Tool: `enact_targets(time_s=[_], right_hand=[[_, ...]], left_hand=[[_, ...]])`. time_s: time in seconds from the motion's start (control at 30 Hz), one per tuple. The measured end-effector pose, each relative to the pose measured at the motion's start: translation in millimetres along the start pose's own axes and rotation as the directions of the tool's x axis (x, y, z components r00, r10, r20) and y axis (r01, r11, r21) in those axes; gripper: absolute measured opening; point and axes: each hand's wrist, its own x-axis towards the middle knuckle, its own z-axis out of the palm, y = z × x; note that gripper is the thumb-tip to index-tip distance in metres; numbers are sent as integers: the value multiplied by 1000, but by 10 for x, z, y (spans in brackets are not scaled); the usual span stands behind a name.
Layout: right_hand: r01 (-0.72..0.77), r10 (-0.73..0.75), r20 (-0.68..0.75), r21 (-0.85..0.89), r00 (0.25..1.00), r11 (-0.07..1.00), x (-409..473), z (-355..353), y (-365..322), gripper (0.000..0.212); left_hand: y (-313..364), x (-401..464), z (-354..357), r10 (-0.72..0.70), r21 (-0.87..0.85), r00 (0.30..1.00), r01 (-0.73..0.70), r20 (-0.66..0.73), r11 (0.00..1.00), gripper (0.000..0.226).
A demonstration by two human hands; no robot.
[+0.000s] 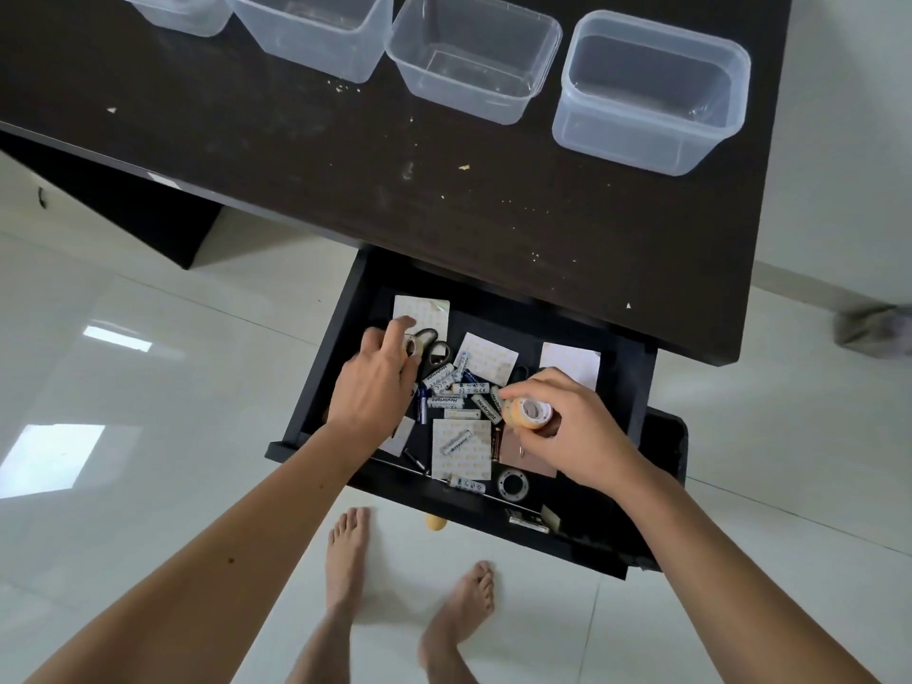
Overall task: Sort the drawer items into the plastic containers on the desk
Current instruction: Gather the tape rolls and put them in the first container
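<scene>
Drawer open below counter. R hand grip closed on tape roll over batteries. L hand pinches small roll by scissors. 4 containers on counter.

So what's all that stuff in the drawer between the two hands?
In the head view, a heap of white batteries lies between the left hand and the right hand, which holds a tape roll.
</scene>
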Motion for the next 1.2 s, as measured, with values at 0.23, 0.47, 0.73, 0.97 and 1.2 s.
enact_targets(time_s=[0.23,0.47,0.73,0.97,1.2], right_hand=[[-73,74,8,-22,997,997,-20,17,-11,39],[-73,118,235,-193,965,978,-134,79,-67,37],[116,48,412,-365,910,924,-96,182,25,31],[128,105,485,-423,868,897,-49,209,60,50],[150,108,513,-436,852,887,-20,237,70,57]], left_hand=[[-170,18,-103,174,-85,981,-167,87,982,38],[-274,38,-211,379,-307,889,-298,256,904,31],[-400,137,-211,450,-389,787,-292,421,874,23],[-396,107,-240,453,-414,766,-267,457,870,25],[-387,104,-479,429,-415,814,-260,391,872,26]])
